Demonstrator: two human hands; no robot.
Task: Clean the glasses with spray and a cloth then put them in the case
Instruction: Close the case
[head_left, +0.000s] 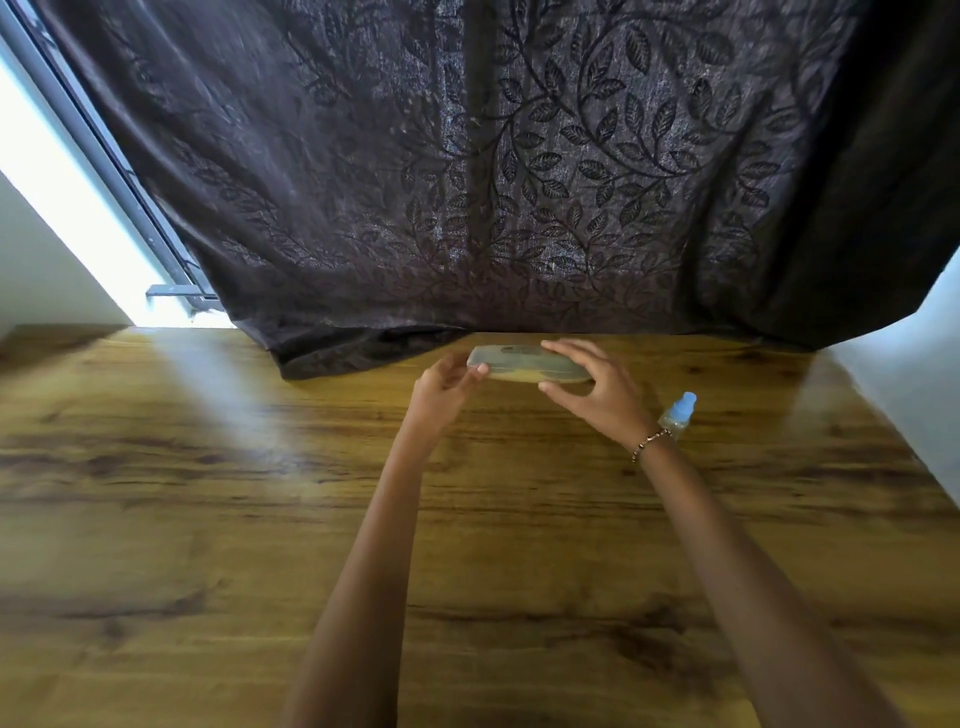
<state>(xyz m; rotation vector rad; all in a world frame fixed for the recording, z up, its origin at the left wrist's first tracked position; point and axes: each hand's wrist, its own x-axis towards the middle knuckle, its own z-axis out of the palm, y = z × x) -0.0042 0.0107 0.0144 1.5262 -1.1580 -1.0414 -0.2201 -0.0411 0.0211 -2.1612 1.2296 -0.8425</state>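
Observation:
A translucent, greyish glasses case (519, 362) lies closed at the far edge of the wooden table (208, 519); dark shapes show faintly through its lid. My right hand (592, 389) grips its right half, fingers over the top and thumb under the front edge. My left hand (447, 387) touches the case's left end with its fingertips. A small clear spray bottle with a blue cap (678, 415) stands just right of my right wrist. No cloth is in sight.
A dark leaf-patterned curtain (493, 182) hangs behind the table, its hem resting on the far edge beside the case. A bright window frame (104, 171) is at the left, a white wall (909, 384) at the right.

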